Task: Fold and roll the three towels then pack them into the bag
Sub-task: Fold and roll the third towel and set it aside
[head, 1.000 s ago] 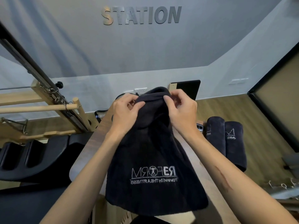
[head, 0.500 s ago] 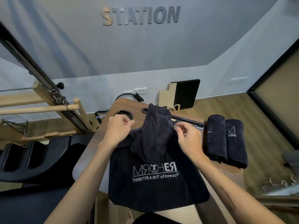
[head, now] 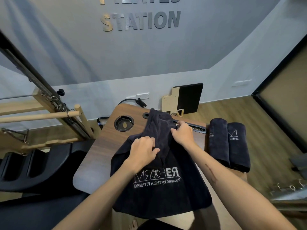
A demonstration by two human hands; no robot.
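I have lowered the third towel onto the counter; my left hand and right hand pinch its bunched top, ready for folding.

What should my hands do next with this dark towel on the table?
Probably pull the bunched top flat. The towel is heaped under your left hand and right hand, both gripping it, so it is not yet smooth enough to fold on the table.

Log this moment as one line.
left hand: grips towel | right hand: pinches towel | two rolls: beside table
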